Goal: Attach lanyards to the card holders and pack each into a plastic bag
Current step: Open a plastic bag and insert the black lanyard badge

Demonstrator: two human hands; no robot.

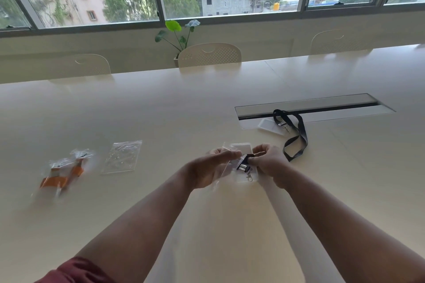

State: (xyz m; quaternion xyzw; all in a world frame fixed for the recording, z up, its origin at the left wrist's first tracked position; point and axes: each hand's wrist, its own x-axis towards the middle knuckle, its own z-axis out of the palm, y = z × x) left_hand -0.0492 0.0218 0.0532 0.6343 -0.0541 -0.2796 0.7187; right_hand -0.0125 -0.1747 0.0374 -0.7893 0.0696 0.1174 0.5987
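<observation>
Both forearms reach fwd over the tabletop (207,103), w/ a dark red sleeve (76,271) at the left elbow. Landmark: the clear bag (226,167) held mid-tabletop.

Left hand (211,167) pinches the bag's near-left edge, prob. to keep the mouth spread. Right hand (268,163) grips the black lanyard (245,163), folded small, touching the bag's right side; its metal clip (249,177) hangs just below the fingers. A white card holder (241,146) sits at the bag's far end, between the two hands; can't tell if it's inside the plastic or behind it. Looks like the packing step, lanyard bunched so it fits.

Right of & beyond the bag: a second black lanyard (296,135) lying looped, its clip end on another card holder (270,125), beside the cable slot (310,108); whether it's clipped on is unclear. Left of the bag: an empty bag (122,156) flat, then well left two packed bags (64,170) w/ orange lanyards – done, apparently.
</observation>
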